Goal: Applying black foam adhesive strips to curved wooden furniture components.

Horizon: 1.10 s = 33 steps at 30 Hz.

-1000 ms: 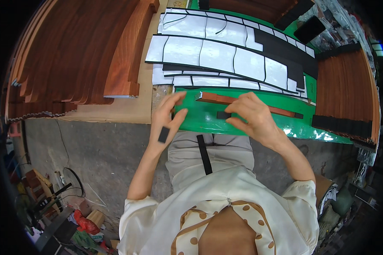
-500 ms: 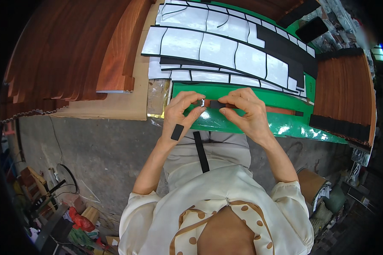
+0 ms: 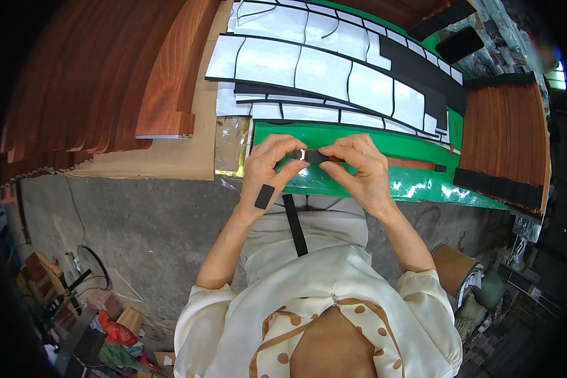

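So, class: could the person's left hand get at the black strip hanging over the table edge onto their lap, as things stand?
Probably yes. The left hand is close above the black strip, with nothing between them, but its fingers are pinching a small black piece with the right hand.

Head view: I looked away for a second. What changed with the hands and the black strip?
Both hands, left hand and right hand, rose off the green mat and met, now pinching the small black strip between fingertips. The black patch stays on the left wrist; the white sheets are unmoved.
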### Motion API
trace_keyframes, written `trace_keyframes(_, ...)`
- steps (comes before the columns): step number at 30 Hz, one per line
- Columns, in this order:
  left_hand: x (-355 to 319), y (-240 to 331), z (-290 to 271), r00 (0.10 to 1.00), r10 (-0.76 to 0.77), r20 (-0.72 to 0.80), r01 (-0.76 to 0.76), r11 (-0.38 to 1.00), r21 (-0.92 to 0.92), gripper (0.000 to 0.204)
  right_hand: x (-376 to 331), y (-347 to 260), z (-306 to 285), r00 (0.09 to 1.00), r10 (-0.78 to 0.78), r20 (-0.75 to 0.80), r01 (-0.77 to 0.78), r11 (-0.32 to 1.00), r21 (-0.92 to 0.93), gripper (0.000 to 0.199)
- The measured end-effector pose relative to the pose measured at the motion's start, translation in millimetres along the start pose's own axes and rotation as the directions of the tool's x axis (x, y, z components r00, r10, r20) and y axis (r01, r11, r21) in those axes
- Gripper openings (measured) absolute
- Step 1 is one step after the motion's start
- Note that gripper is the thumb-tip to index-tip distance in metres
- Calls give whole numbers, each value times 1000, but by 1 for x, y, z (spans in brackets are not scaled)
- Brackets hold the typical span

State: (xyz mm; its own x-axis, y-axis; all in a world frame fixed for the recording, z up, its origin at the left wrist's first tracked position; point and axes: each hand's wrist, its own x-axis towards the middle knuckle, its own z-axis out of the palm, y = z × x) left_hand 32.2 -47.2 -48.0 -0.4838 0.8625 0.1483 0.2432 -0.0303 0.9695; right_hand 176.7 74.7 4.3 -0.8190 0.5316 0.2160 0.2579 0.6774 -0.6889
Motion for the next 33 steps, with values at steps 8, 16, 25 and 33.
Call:
trace_keyframes(8, -1, -3, 0, 1000, 22, -8, -22, 1000, 19, 27, 2, 0, 0, 1000, -6, 6, 6, 1000, -3, 26)
trace_keyframes(16, -1, -4, -1, 999, 35, 0, -35, 998, 45, 27, 3, 1, 1, 1000, -14, 9, 14, 1000, -2, 26)
trace_keyframes(25, -2, -3, 0, 999, 35, -4, -35, 997, 71, 26, 2, 0, 2, 1000, -9, -1, 9, 1000, 6, 26)
trace_keyframes(33, 3, 12, -1, 1000, -7, -26, 8, 999, 48, 18, 0, 3, -3, 989, 144, -26, -138, 978, 156, 26)
